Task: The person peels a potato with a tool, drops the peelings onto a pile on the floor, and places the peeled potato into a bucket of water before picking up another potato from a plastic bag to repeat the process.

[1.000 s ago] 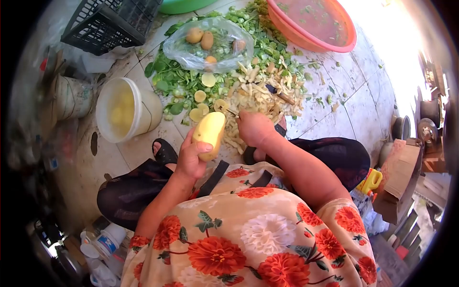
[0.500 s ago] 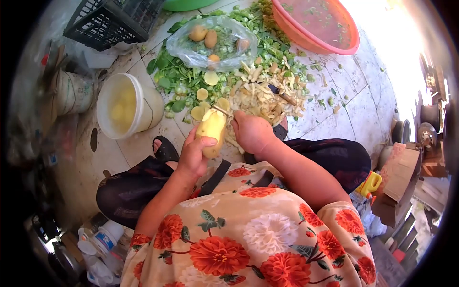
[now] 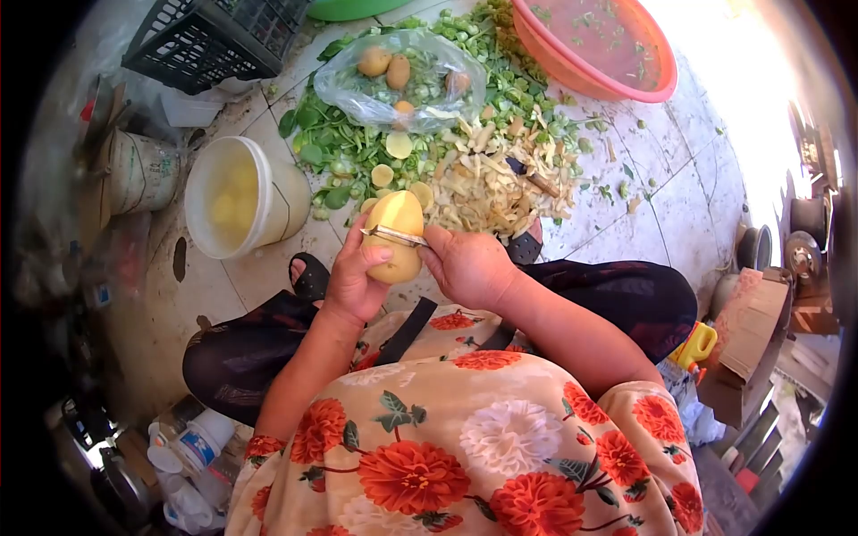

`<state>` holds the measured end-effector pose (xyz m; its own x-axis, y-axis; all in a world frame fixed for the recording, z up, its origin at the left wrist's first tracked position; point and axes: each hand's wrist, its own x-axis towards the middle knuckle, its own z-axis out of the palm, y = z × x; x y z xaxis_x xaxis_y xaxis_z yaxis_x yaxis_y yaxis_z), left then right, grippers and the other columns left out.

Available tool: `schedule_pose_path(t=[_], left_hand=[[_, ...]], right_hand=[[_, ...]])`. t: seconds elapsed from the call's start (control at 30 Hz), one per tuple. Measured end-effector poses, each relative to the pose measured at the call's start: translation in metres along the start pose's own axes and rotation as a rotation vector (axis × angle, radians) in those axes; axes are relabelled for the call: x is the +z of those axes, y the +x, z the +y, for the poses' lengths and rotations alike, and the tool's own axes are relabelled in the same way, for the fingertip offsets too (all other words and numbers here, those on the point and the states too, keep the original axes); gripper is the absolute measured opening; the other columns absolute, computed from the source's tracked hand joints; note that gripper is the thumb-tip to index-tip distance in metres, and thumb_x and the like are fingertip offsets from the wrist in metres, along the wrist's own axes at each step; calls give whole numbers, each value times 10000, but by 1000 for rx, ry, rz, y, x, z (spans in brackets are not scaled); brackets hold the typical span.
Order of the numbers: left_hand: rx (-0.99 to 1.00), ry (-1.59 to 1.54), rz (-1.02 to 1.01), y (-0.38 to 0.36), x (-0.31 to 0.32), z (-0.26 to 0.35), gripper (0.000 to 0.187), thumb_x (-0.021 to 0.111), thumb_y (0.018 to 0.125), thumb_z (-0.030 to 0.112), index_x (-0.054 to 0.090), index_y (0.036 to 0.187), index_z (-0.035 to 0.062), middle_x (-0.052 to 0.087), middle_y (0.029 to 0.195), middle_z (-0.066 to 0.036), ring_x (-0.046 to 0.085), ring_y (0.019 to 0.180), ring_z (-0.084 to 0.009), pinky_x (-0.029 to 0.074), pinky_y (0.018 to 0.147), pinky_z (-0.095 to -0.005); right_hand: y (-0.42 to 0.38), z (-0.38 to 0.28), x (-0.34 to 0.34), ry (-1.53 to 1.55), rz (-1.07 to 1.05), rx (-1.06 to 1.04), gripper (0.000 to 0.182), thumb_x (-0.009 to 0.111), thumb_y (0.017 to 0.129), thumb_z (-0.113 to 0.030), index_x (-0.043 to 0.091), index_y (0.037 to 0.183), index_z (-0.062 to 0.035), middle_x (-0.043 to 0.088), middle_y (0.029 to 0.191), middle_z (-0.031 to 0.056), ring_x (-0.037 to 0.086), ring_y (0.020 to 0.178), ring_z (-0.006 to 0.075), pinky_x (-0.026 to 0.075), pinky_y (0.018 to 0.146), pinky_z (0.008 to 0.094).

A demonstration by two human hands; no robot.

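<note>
My left hand [image 3: 356,279] grips a partly peeled yellow potato [image 3: 396,214] from its left and lower side. Across the middle of the potato lies a metal peeler [image 3: 393,237], and my right hand [image 3: 469,266] is closed round its right end. Just beyond the potato, a heap of peelings [image 3: 492,183] and a few round slices [image 3: 399,145] rest on green leaf scraps [image 3: 335,147]. A clear plastic bag [image 3: 433,71] with several brown potatoes [image 3: 375,62] sits on the greens.
A white bucket [image 3: 264,192] with peeled potatoes in liquid stands at the left. Upper left is a black crate [image 3: 210,40]; upper right, a pink basin [image 3: 657,85] of cloudy water. A knife with a brown handle [image 3: 543,185] lies on the peelings. Cardboard [image 3: 746,335] stands at the right.
The peeler has moved down from the potato's top end to its middle, my right hand lowering with it. The potato now stands more upright and shows a broader face.
</note>
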<state>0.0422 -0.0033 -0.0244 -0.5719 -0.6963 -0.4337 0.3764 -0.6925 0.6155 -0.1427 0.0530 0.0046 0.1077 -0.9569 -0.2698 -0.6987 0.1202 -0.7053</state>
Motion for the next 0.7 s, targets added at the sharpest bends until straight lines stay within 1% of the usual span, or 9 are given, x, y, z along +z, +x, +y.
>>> schedule_pose_path(t=[0.13, 0.2, 0.23, 0.27, 0.37, 0.47, 0.57, 0.63, 0.7], left_hand=[[-107, -13, 30, -4, 5, 1, 694, 575, 732, 98, 384, 1397, 41, 533, 1277, -112, 541, 1158, -255, 453, 991, -391], [-144, -28, 49, -5, 9, 0, 695, 573, 726, 97, 387, 1393, 33, 535, 1275, -115, 544, 1155, -257, 459, 985, -392], [-141, -46, -19, -6, 10, 1, 707, 576, 725, 100, 378, 1400, 36, 531, 1282, -116, 542, 1161, -256, 461, 983, -390], [-135, -70, -82, -8, 10, 2, 719, 580, 723, 104, 369, 1407, 40, 528, 1289, -117, 539, 1167, -256, 463, 981, -387], [-96, -60, -23, -3, 10, 5, 752, 576, 725, 120, 332, 1433, 54, 516, 1305, -125, 533, 1183, -266, 476, 973, -406], [-71, -74, 107, -3, 10, 10, 774, 598, 739, 94, 298, 1452, 68, 506, 1312, -129, 535, 1183, -273, 494, 957, -423], [-24, 1, 108, 1, 7, 9, 792, 627, 750, 55, 280, 1461, 75, 501, 1314, -132, 540, 1179, -273, 507, 943, -426], [-23, 63, 121, -1, 10, 6, 791, 635, 741, 104, 298, 1456, 95, 500, 1311, -130, 549, 1159, -281, 533, 884, -438], [-22, 126, 128, -3, 12, 3, 791, 644, 733, 153, 316, 1451, 114, 498, 1309, -129, 557, 1140, -289, 559, 825, -451]], right_hand=[[15, 16, -1, -67, -35, 153, 248, 490, 950, -271, 551, 909, -34, 669, 863, 200, 647, 783, 395, 508, 684, 489], [28, 62, 10, -91, -13, 234, 260, 478, 956, -274, 545, 912, -27, 651, 833, 223, 631, 796, 418, 493, 713, 501], [30, 74, 9, -108, 3, 316, 272, 465, 962, -277, 538, 915, -19, 632, 803, 245, 615, 810, 441, 478, 743, 513], [30, 81, 10, -29, 79, 274, 279, 454, 965, -265, 543, 894, -11, 624, 798, 260, 604, 830, 444, 466, 751, 520], [23, 53, -6, 50, 135, 227, 278, 459, 970, -267, 523, 891, -8, 621, 786, 244, 599, 788, 451, 467, 724, 523], [8, 14, -9, 36, 56, 70, 257, 470, 973, -273, 499, 903, -27, 621, 763, 219, 606, 733, 440, 477, 674, 520], [-7, 1, 4, 30, -8, -41, 235, 481, 971, -280, 480, 923, -51, 626, 745, 197, 609, 682, 425, 485, 629, 515], [-6, 3, 4, 24, -6, -46, 222, 483, 969, -284, 474, 933, -64, 630, 741, 180, 619, 674, 411, 492, 615, 509], [3, 6, -5, -103, -69, 66, 249, 458, 970, -278, 527, 966, -39, 662, 823, 179, 646, 760, 391, 502, 675, 497]])
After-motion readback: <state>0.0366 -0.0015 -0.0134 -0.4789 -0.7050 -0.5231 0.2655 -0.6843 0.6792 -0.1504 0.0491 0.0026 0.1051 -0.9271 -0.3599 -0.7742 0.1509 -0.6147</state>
